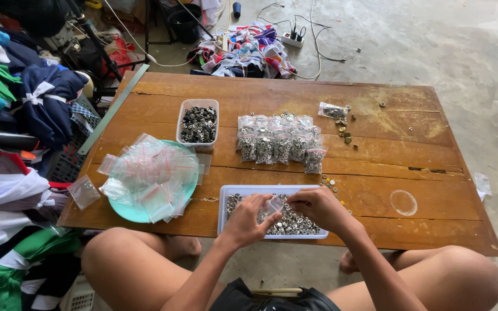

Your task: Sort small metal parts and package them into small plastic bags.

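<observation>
While both hands meet over the shallow clear plastic tray of small silver metal rings [312, 230] at the near edge of the low wooden table [376, 155], the left hand [249, 217] and right hand [316, 206] pinch a small clear zip bag [274, 203] between their fingertips, each closed lightly on one side of it. How full that bag is cannot be made out.

Beyond the tray lies a row of filled clear bags of silver rings [278, 141], packed side by side near the table's middle. To their left stands a small clear rectangular tub of dark metal pieces [198, 122]. Nearer the left edge, a heap of empty clear zip bags with red sealing strips [151, 173] covers most of a round turquoise plate [131, 212]. One more small clear bag with brownish pieces [333, 110] sits at the far side, loose brass-coloured bits beside it.

Piled coloured cloth [7, 86] is cut off at the left border.
</observation>
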